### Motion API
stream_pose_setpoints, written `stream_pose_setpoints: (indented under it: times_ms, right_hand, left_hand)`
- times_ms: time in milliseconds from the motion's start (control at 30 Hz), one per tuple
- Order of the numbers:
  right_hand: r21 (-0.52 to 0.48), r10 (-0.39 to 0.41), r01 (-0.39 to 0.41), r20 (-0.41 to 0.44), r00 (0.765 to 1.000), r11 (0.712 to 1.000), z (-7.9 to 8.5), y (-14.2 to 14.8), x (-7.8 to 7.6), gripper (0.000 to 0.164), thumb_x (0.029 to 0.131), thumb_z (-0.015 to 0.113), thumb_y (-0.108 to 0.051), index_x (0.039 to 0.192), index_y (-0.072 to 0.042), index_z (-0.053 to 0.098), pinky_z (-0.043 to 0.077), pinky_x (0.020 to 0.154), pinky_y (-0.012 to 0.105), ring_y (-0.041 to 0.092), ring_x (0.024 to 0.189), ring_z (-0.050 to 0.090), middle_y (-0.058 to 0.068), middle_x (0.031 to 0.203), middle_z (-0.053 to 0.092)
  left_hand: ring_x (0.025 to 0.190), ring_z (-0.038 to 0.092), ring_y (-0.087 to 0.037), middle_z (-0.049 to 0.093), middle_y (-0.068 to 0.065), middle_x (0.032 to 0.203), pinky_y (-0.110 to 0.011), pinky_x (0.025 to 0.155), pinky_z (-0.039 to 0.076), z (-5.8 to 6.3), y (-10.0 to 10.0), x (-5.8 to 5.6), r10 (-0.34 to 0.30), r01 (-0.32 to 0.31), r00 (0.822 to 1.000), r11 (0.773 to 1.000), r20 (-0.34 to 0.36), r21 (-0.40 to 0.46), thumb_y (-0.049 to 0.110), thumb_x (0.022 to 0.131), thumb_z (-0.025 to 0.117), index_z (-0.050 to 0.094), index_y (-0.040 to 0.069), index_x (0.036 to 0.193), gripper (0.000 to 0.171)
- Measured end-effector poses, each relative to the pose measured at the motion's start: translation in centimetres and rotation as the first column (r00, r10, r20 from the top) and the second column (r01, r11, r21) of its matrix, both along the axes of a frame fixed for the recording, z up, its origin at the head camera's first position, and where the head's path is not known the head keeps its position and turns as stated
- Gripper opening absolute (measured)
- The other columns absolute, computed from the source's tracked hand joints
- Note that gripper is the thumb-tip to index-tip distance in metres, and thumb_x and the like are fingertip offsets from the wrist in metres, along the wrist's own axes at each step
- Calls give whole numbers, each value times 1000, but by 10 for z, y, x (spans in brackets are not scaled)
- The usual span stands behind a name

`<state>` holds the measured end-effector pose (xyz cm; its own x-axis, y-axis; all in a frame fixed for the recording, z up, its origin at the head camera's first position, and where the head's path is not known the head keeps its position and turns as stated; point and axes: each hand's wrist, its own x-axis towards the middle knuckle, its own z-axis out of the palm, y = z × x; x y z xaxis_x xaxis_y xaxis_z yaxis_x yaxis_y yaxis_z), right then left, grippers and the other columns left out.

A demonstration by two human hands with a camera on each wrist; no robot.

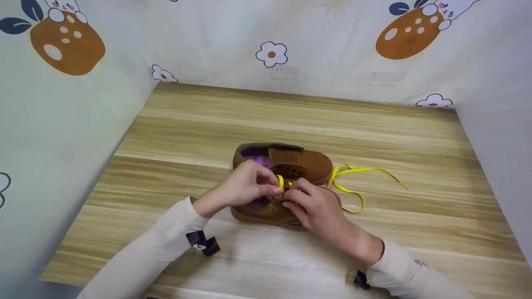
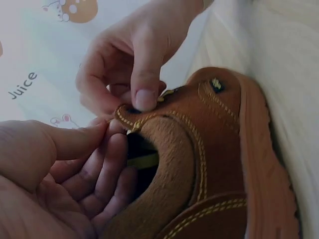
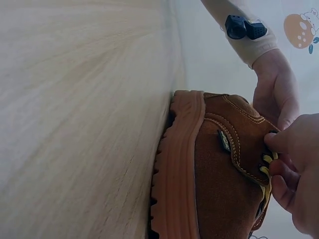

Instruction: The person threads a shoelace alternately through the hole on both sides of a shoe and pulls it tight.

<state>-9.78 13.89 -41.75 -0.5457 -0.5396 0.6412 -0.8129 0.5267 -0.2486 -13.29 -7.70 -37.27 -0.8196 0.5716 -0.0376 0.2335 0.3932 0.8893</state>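
Observation:
A brown shoe (image 1: 259,216) with yellow stitching and a thick tan sole lies on the table, toe to the right. My left hand (image 1: 249,182) pinches a yellow shoelace (image 1: 281,181) above the shoe's opening, by the top eyelets. From the other side, my right hand (image 1: 319,207) grips the eyelet flap between thumb and fingers, as the right wrist view also shows. Yellow lace (image 3: 266,171) runs through the lower eyelets there. In the left wrist view, the left fingertips (image 2: 107,127) meet at the flap's edge; the lace end is hidden.
A second brown shoe (image 1: 318,164) stands just behind the first, its eyelets showing no lace. Loose yellow lace (image 1: 370,169) trails on the table right of both toes. The wood-grain table (image 1: 199,124) meets patterned wall sheets (image 1: 208,37) at the back and sides.

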Motion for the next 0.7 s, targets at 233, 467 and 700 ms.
stream_pose_setpoints:
  times_ms: [233, 467, 700]
  right_hand:
    - [-6, 26, -26, -25, 999, 1000, -2, 0, -1, 9, 88, 74, -17, 95, -17, 67, 50, 65, 21, 4, 75, 59, -6, 94, 59]
    - [-8, 27, -27, -30, 999, 1000, -4, 1, -2, 9, 89, 73, -17, 95, -17, 67, 50, 65, 21, 4, 76, 61, -6, 95, 60]
    - [-13, 33, -33, -39, 999, 999, -5, 0, -2, 9, 89, 74, -17, 96, -18, 68, 50, 64, 20, 4, 74, 60, -6, 93, 60]
  left_hand:
    - [63, 59, -4, 74, -14, 77, -17, 60, 48, 1, 1, 0, -2, 3, 1000, 999, 12, -40, 11, 91, 70, 76, 2, 83, 14]
    - [55, 48, 0, 70, -5, 69, -15, 55, 38, 3, 5, 2, 16, -19, 1000, 992, -22, -123, 12, 90, 71, 75, 3, 79, 15]
    - [54, 42, -1, 57, 5, 61, -16, 55, 34, 3, 4, 1, -86, 76, 995, 978, -48, -192, 12, 92, 65, 72, 3, 74, 22]
